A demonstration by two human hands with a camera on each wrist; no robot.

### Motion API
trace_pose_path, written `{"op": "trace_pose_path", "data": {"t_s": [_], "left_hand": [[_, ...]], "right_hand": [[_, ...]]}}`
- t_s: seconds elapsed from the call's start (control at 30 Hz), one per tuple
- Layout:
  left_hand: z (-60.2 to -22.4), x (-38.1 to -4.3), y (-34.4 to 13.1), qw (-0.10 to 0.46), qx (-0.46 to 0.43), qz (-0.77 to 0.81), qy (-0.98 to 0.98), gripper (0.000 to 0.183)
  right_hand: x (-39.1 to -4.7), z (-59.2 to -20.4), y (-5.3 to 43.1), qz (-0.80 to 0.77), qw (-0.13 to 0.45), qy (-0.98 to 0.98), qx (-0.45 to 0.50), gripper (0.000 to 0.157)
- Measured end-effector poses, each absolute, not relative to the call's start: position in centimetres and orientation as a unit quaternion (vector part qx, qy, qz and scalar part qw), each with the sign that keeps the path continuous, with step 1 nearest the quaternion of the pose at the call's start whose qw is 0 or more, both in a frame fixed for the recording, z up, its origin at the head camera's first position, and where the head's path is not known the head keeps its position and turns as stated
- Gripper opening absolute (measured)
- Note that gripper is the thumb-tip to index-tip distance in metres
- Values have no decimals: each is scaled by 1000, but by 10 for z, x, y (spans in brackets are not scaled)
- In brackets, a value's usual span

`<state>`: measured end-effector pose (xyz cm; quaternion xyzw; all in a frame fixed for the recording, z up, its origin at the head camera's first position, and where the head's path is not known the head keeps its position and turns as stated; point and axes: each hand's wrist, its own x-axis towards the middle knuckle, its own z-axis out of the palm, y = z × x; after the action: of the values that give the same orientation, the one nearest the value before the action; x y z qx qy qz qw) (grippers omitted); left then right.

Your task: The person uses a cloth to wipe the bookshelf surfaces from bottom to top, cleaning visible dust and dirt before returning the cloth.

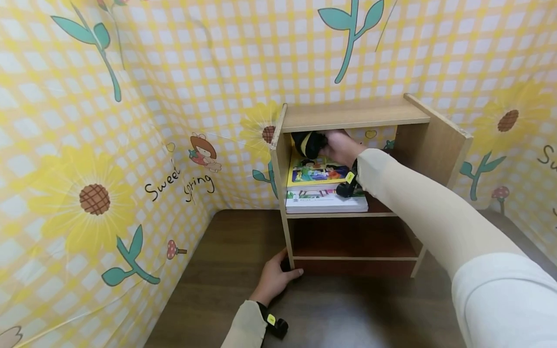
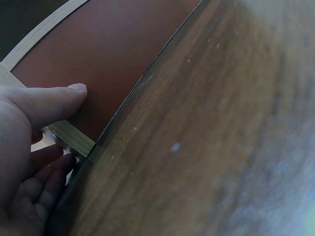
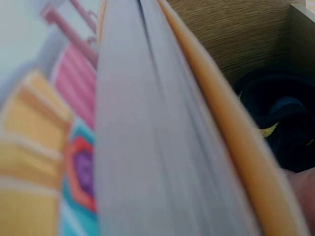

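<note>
A small wooden shelf unit (image 1: 354, 116) stands on the dark wood table. My left hand (image 1: 275, 278) grips the lower front corner of its left side panel (image 2: 74, 137), thumb in front and fingers around the outer side. Inside the upper compartment my right hand (image 1: 341, 147) holds a black, soft-looking item with a yellow stripe (image 1: 310, 145), whose kind I cannot tell. Its fingertips are hidden. The item is above and behind a yellow-covered book (image 1: 319, 176). In the right wrist view, page edges (image 3: 147, 123) fill the middle, with the black item (image 3: 280, 118) beyond them.
A thick white-edged book (image 1: 326, 205) lies at the front of the upper compartment, below the yellow one. Underneath is a lower compartment (image 1: 352, 239). Checked yellow cloth (image 1: 235, 63) with flower prints hangs behind and to the left. Tabletop (image 1: 348, 309) extends in front.
</note>
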<state>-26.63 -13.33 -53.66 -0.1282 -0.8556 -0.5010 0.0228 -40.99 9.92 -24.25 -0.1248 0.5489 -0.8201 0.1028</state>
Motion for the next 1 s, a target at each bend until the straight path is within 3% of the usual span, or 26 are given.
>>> {"op": "trace_pose_path", "data": {"t_s": [0.2,0.3,0.7,0.93,1.0], "left_hand": [[-536,-266,-133,26,-127,-499,-857,78],[-537,-266,-133,25,-126,-494,-860,79],[-534,-269,-131,23,-132,-496,-858,79],[-537,-267,-132,22,-129,-500,-856,80],[-538,-267,-133,21,-130,-499,-857,80]], "right_hand": [[-412,-241,94,-785,112,597,-122,44],[-412,-241,93,-782,118,601,-114,47],[-409,-236,96,-789,130,592,-100,45],[-406,-239,92,-789,137,586,-124,11],[-405,-240,91,-788,142,588,-118,12]]}}
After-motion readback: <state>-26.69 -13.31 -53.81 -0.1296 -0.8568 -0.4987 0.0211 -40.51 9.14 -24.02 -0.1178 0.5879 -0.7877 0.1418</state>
